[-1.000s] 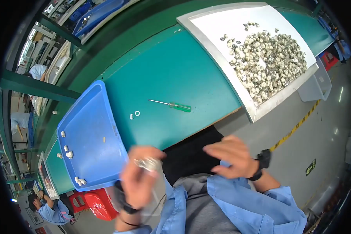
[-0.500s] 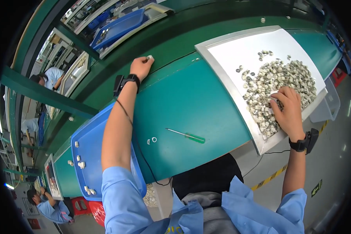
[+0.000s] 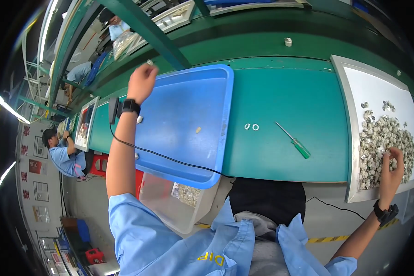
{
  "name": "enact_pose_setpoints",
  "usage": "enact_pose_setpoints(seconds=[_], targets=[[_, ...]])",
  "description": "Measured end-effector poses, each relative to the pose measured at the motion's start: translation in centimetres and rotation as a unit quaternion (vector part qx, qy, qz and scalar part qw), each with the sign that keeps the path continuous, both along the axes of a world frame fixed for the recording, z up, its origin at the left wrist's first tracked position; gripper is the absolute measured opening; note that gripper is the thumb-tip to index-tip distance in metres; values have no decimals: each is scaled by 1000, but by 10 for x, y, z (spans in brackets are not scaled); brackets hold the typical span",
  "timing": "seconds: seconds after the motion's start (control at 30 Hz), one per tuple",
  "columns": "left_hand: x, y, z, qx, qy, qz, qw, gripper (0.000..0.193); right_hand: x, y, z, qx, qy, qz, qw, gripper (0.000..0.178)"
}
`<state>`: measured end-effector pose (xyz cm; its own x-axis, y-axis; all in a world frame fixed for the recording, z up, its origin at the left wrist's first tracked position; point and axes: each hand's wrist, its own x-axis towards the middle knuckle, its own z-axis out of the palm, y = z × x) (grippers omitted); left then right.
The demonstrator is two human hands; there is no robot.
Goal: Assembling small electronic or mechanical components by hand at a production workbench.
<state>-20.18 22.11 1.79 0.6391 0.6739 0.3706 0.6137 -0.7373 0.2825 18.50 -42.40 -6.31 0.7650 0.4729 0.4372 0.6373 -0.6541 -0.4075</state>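
My left hand [image 3: 141, 82] is raised over the far left corner of the blue tray [image 3: 229, 99], by the dark green belt. Its fingers are curled, with a small white cylindrical part [image 3: 150, 62] at their tips. At the far right, my right hand [image 3: 391, 172] reaches into a pile of small white-and-metal parts [image 3: 385, 131] on a white board with a metal frame [image 3: 353, 152]. Thumb and index finger nearly meet there; what lies between them is too small to tell. Between my hands, a green-handled screwdriver [image 3: 301, 148] and two white rings [image 3: 255, 127] lie on the green bench.
Another white part [image 3: 288, 42] stands on the belt [image 3: 244, 48]. A green post [image 3: 147, 32] rises at the far left. A black cable [image 3: 179, 162] runs from my left wrist across the tray. Below the bench is a clear bin [image 3: 170, 214]. A co-worker [image 3: 64, 154] sits at left.
My view has swung left, bringing more of the blue tray into sight. My left hand has moved left along the belt to the tray's far corner. My right hand stays at the pile.
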Motion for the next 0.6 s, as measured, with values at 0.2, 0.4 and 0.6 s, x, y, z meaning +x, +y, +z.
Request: enact_pose_setpoints(seconds=[0.2, 0.4, 0.6], targets=[[-135, 64, -71, 22, 91, 211, 973, 44, 8, -1, -22, 72, 41, -18, 996, 31], [-83, 70, -75, 49, 155, 251, 954, 37, 11, -22, -34, 28, 20, 38, 999, 33], [-77, 82, -83, 74, 140, 255, 954, 33, -4, 3, -39, 156, 136, 34, 978, 31]])
